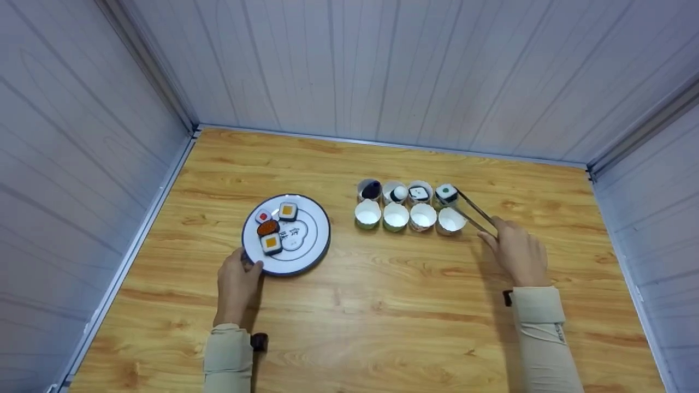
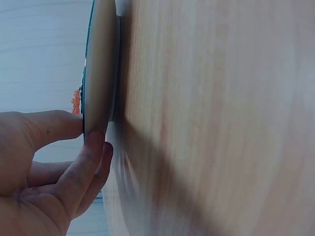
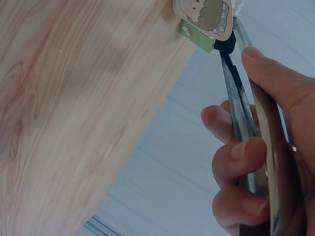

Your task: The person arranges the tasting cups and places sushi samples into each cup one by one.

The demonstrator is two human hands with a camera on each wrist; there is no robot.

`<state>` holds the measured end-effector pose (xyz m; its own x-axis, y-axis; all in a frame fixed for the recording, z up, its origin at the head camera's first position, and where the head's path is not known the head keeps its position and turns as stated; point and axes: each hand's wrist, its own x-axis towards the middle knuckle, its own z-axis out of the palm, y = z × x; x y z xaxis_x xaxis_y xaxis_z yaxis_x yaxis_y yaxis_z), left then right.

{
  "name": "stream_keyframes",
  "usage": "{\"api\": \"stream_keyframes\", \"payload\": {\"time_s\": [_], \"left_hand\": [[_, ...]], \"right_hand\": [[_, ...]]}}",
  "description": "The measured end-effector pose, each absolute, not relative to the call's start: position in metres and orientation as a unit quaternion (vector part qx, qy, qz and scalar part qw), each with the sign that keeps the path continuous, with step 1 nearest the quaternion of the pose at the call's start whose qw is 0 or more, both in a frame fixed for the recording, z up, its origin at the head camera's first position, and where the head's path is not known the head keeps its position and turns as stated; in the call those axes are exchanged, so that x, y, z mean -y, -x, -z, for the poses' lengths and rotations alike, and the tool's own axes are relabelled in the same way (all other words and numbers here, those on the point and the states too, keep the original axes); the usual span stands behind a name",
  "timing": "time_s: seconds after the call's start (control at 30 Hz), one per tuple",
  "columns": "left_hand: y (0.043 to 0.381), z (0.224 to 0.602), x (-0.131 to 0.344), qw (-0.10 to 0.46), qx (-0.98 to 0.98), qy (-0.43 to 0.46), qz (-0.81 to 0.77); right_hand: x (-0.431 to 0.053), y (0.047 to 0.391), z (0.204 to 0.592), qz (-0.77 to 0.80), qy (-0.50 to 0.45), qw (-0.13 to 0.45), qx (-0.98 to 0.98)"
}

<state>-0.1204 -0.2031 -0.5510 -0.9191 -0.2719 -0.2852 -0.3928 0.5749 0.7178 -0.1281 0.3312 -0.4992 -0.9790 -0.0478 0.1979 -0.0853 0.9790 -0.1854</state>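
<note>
My left hand [image 1: 237,285] grips the near-left rim of a white blue-edged plate [image 1: 308,254], thumb on the top and fingers beneath, as the left wrist view shows. Several toy sushi pieces lie on the plate's left side, among them an orange roe piece [image 1: 267,227] and a yellow-centred roll [image 1: 271,243]. In my right hand [image 1: 519,254] is a pair of metal tongs [image 3: 268,123]. Their tips stand either side of a green-centred sushi roll [image 1: 446,192] at the back row's right end. A paper cup with a cartoon face [image 3: 204,12] partly hides the tips in the right wrist view.
Two rows of paper cups stand right of the plate. The back row holds a dark purple piece [image 1: 371,190], a white-topped piece [image 1: 399,193] and a black-and-white roll [image 1: 419,193]. Front cups such as the rightmost cup [image 1: 451,220] show white insides. Panel walls enclose the wooden table [image 1: 382,305].
</note>
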Motion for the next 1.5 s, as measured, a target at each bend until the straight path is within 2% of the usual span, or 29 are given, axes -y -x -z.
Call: {"api": "stream_keyframes", "payload": {"time_s": [0.4,0.73,0.93,1.5], "left_hand": [[0.123,0.551,0.206,0.070,-0.885,0.185,-0.421],[0.121,0.554,0.205,0.057,-0.889,0.180,-0.417],[0.122,0.553,0.205,0.061,-0.887,0.187,-0.417],[0.120,0.551,0.202,0.069,-0.881,0.199,-0.423]], "right_hand": [[-0.330,0.132,0.494,-0.114,-0.022,0.083,0.990],[-0.324,0.130,0.500,-0.113,-0.045,0.126,0.984],[-0.318,0.131,0.499,-0.113,-0.044,0.124,0.985],[-0.259,0.146,0.488,-0.145,-0.064,0.092,0.983]]}}
